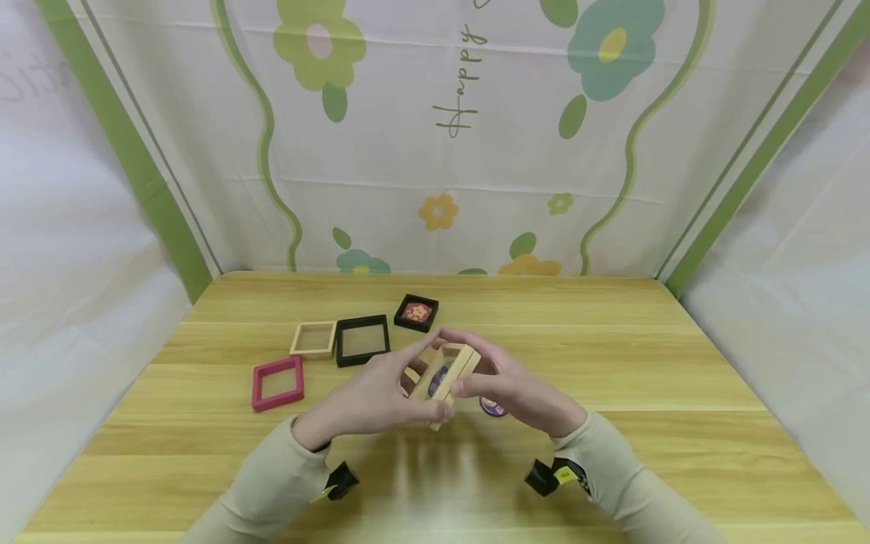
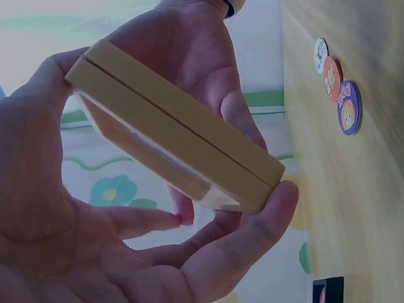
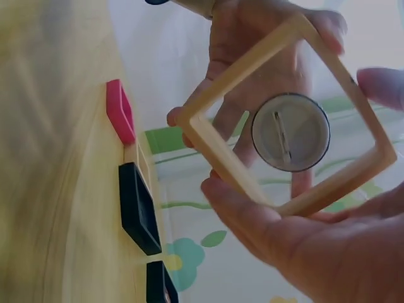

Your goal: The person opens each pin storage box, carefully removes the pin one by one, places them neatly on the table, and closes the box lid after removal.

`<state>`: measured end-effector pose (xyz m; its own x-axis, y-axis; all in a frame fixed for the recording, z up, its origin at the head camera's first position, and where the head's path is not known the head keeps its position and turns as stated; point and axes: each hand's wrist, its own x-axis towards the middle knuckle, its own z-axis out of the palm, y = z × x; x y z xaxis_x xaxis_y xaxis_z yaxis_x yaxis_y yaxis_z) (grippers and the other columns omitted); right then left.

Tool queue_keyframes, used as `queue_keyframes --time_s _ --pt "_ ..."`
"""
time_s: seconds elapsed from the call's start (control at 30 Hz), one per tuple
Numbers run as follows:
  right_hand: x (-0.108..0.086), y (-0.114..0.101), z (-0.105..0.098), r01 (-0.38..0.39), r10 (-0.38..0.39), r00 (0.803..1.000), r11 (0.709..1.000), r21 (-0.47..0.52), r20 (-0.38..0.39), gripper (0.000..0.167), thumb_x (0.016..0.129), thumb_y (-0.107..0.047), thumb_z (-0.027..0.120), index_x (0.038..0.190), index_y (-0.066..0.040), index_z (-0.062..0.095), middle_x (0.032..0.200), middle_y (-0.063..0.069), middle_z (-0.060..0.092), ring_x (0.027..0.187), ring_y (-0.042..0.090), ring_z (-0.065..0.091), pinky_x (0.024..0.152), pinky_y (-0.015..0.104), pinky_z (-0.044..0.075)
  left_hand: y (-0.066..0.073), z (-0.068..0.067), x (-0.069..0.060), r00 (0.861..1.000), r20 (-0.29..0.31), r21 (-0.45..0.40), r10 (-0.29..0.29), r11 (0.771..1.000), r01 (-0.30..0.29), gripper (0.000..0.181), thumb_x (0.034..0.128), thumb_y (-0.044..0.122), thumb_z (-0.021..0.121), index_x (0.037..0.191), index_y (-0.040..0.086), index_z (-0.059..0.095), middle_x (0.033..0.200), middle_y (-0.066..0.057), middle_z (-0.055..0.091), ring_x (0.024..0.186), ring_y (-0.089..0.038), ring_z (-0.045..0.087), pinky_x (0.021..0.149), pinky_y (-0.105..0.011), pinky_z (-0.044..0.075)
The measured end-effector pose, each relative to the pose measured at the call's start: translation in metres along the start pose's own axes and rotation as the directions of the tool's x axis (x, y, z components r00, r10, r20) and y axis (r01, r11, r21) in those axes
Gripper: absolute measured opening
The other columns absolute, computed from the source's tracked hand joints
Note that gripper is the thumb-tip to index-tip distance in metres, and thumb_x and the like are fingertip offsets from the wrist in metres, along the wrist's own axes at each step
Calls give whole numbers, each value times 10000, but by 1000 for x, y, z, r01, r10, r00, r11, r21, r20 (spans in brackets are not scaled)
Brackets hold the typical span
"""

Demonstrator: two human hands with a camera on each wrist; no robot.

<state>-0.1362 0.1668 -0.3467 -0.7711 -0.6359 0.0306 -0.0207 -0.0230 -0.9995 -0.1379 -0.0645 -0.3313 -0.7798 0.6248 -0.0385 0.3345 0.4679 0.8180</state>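
Between both hands, above the table, a light wood-coloured square display frame (image 1: 462,374) is held tilted. Its two halves lie together with a thin seam, plain in the left wrist view. A round pin badge (image 3: 290,132) sits inside behind clear film, its metal back and pin facing the right wrist camera. My left hand (image 1: 384,397) grips the frame's left and lower side, thumb on the near edge. At the frame's right and upper side, my right hand (image 1: 513,381) holds on with thumb and fingers. Beneath that hand a purple badge (image 2: 348,108) lies on the table, partly hidden in the head view.
An orange-red badge (image 2: 332,79) and a white badge (image 2: 321,55) lie beside the purple one. Left of the hands are a pink frame (image 1: 257,389), a small wood-coloured frame (image 1: 294,340) and a black frame (image 1: 362,359). A smaller black frame (image 1: 401,323) holds a red badge.
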Motion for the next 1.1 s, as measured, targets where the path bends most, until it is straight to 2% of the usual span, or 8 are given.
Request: queue_keyframes --time_s 0.13,0.2,0.23,0.43,0.57,0.7,0.87,1.1 --pt "-1 -2 -2 14 -14 1000 1000 10 -7 713 898 -180 658 1521 -102 321 1295 258 546 823 236 679 754 317 534 3 -2 0 1000 -23 -8 -13 1000 13 1019 797 500 774 1580 231 180 1165 -36 595 876 -132 631 716 -330 538" --pt "0 -2 -3 44 -43 998 998 42 -38 705 889 -141 660 1507 -70 329 1280 277 540 1006 336 655 904 421 503 4 -2 0 999 -50 -22 -9 1000 8 1002 808 498 771 1576 213 193 1195 -41 585 931 -147 620 764 -341 532" --pt "0 -2 -3 65 -62 996 997 52 -64 698 882 -126 661 1497 -55 338 1314 268 505 1032 355 641 924 445 493 4 -2 1 997 -71 -29 -4 1000 2 986 815 501 767 1571 208 207 1219 -40 574 968 -156 611 797 -348 526" --pt "1 0 1 176 -159 955 983 49 -251 673 855 -112 679 1457 -46 386 1419 209 350 981 339 650 864 412 526 4 5 8 976 -217 -142 21 988 -53 891 840 489 755 1533 229 259 1334 -38 496 1147 -209 536 961 -422 461" --pt "1 3 6 212 -192 919 977 21 -344 661 841 -132 680 1440 -59 411 1454 171 334 947 327 663 842 386 535 5 10 11 965 -263 -294 -17 954 -63 866 829 421 790 1502 255 271 1313 -80 482 1106 -223 576 873 -397 518" --pt "2 5 12 228 -227 892 973 -43 -390 621 850 -161 646 1420 -54 425 1380 204 428 997 315 631 850 368 526 6 13 10 951 -298 -389 -81 920 -44 906 785 394 835 1489 274 278 1264 -102 504 1082 -227 596 806 -378 543" --pt "4 8 18 235 -260 875 966 -111 -409 587 859 -180 578 1388 -3 394 1252 241 494 1061 314 565 887 344 491 8 13 9 943 -316 -420 -102 907 -42 926 753 389 860 1476 273 293 1222 -102 550 1031 -212 637 795 -379 545" --pt "5 13 23 235 -278 854 960 -150 -439 502 848 -201 551 1283 1 401 1162 218 510 1009 307 566 867 327 472 9 15 8 937 -327 -444 -122 895 -38 946 727 378 882 1467 271 302 1186 -87 599 978 -197 668 768 -370 550"
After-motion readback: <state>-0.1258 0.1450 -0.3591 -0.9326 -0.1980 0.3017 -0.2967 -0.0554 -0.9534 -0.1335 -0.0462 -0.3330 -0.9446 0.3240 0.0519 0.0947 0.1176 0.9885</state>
